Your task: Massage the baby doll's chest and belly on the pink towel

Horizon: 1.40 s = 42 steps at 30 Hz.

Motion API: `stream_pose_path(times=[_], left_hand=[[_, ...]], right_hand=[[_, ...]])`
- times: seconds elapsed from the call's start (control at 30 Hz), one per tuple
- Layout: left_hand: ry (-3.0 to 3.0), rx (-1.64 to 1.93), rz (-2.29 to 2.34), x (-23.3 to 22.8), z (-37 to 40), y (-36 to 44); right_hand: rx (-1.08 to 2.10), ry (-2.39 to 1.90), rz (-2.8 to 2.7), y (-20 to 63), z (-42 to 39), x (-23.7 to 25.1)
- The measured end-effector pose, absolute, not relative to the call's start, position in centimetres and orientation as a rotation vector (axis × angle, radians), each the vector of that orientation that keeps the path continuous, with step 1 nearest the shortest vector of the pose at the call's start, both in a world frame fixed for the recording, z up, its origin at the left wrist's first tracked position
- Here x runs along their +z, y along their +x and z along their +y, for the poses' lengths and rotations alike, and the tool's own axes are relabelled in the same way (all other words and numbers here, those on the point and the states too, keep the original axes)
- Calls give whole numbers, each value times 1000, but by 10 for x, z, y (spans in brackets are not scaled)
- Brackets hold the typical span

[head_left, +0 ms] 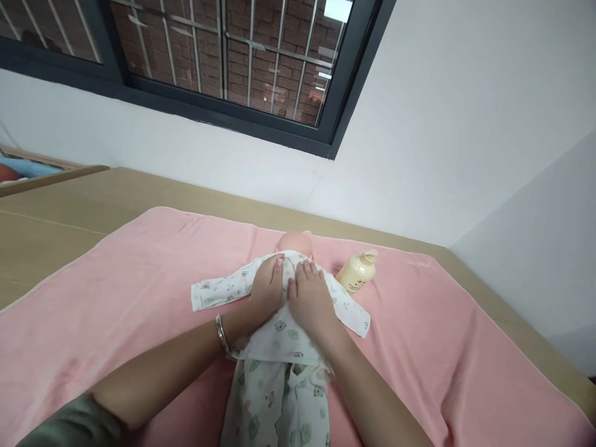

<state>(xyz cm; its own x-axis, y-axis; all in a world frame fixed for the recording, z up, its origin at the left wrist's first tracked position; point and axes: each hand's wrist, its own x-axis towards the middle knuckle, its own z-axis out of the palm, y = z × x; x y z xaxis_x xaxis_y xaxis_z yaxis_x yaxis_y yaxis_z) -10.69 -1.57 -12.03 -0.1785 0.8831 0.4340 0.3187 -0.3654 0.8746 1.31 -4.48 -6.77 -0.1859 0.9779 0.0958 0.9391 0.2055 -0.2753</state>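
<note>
Left hand: lying flat, fingers together, pressing the white printed cotton baby top against the doll's chest.
Right hand: flat beside it, pinning the overlap.
Cream pump bottle: lying right, within reach.

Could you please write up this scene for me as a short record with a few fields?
setting: table by a white wall, under a barred window
cover: pink towel spread on the table
doll: doll lying face up on the towel, in a printed white garment
left hand: left hand flat on the doll's chest, bangle on the wrist
right hand: right hand flat on the chest, beside the left
bottle: cream pump bottle lying on the towel, right of the doll
</note>
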Motion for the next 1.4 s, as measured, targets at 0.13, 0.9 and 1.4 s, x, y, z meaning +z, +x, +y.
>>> stream_pose_path(times=[0.13, 0.9, 1.4], left_hand=[[1590, 1615, 1334, -120, -17, -107], [2115, 1288, 1707, -139, -16, -108], [2446, 1039, 1746, -130, -33, -101]], right_hand=[[273, -1649, -2338, 9, -42, -68], [183, -1918, -2113, 23, -27, -78], [256, -1917, -2127, 30, -24, -71]])
